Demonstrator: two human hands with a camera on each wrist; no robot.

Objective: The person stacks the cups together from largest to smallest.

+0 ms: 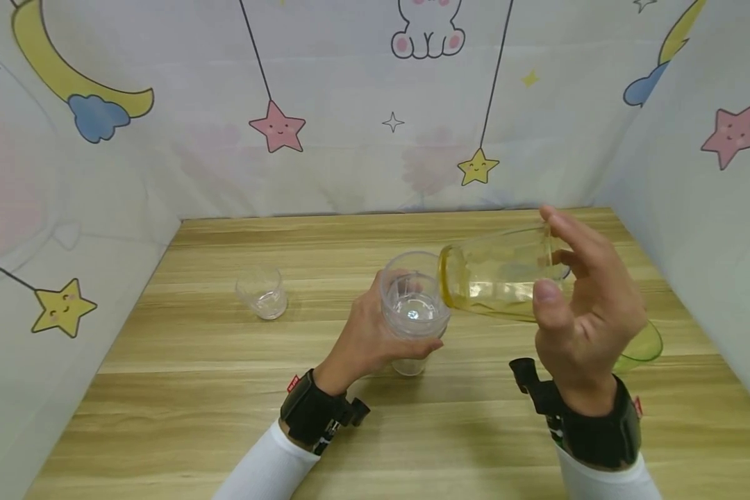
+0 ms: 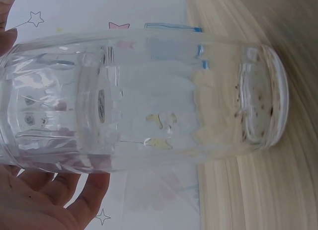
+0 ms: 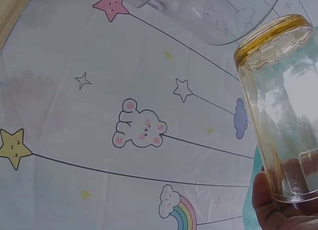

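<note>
My left hand [image 1: 375, 323] grips a clear drinking glass [image 2: 179, 101] near its upper part, fingers and thumb curled round it. A second clear, faceted tumbler [image 2: 49, 101] appears nested in its mouth. Thumb and fingers of my right hand [image 1: 590, 298] pinch a yellow-tinted glass [image 1: 494, 274] at its rim end. That glass lies nearly level in the air, its thick amber base [image 3: 271, 36] pointing left. In the head view the base overlaps the right side of the clear glass's rim.
Another clear glass [image 1: 262, 295] is on the wooden table [image 1: 212, 430] to the left. A green glass [image 1: 640, 347] sits at the right, partly hidden by my right hand. Printed cloth walls [image 1: 350, 173] enclose the table's back and sides.
</note>
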